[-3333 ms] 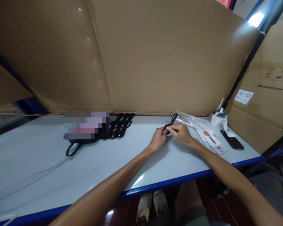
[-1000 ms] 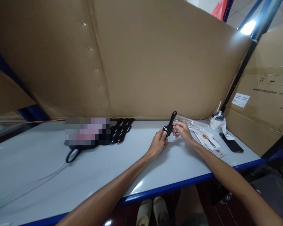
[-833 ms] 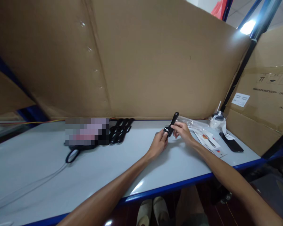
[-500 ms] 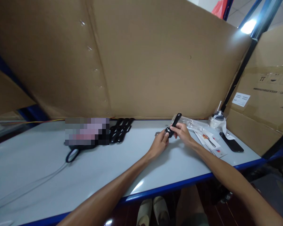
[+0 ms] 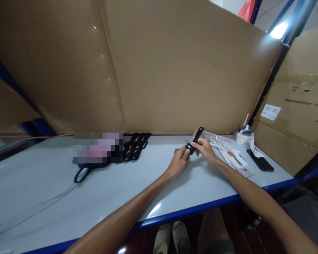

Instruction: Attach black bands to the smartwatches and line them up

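A glossy black handle [image 5: 198,134] with a hole at its upper end is held between both hands, tilted up to the right above the table. My left hand [image 5: 179,158] is closed on its lower, wider end, the thumb pressed on it beside a light, cut-out-looking patch. My right hand [image 5: 204,150] pinches the middle of the handle from the right. Something small and grey shows behind my left fingers; its kind is unclear. Several similar black handles [image 5: 135,147] lie in rows on the table to the left.
On the white table [image 5: 148,197], clear plastic bags [image 5: 214,138], printed cards [image 5: 238,158], a black phone [image 5: 259,160] and a lidded cup [image 5: 245,132] lie right. A black looped item [image 5: 82,174], partly blurred out, is left. Cardboard [image 5: 188,70] stands behind.
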`<state>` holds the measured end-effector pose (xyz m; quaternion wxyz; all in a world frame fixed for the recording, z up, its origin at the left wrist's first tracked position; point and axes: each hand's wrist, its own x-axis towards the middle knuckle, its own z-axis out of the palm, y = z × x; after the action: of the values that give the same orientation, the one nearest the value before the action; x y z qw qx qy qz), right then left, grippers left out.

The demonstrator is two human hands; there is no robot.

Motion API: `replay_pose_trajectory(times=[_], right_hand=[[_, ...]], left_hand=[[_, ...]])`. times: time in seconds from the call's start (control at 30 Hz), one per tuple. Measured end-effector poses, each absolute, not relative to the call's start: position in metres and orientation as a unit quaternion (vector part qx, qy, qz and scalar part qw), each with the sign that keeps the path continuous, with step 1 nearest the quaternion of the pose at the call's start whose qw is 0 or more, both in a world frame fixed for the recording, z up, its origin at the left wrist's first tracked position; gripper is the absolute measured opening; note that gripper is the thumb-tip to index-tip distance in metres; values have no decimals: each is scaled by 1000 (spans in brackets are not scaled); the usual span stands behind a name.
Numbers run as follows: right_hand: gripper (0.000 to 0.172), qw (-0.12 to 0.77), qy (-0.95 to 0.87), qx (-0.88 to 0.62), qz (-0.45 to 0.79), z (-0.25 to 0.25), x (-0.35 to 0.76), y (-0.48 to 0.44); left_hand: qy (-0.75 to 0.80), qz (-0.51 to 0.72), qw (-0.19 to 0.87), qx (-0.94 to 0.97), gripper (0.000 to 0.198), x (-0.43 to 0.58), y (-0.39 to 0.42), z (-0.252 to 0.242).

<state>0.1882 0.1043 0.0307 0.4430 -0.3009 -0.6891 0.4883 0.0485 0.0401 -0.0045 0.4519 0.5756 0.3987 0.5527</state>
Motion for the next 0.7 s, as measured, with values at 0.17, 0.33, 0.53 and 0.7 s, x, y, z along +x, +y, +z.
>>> replay_pose_trajectory(times=[0.17, 0.33, 0.53, 0.7], right_hand=[[39, 427, -650, -285, 560, 36, 194, 105], [28, 400, -671, -278, 558, 37, 196, 105], [30, 395, -690, -279, 538, 30, 193, 109], [33, 398, -703, -271, 523, 25, 190, 109]], left_hand=[[388, 560, 521, 514, 47, 47, 36, 3], [384, 581, 528, 485, 48, 47, 38, 2], [380, 588, 510, 500, 49, 47, 39, 0], [389, 595, 496, 498, 47, 47, 38, -1]])
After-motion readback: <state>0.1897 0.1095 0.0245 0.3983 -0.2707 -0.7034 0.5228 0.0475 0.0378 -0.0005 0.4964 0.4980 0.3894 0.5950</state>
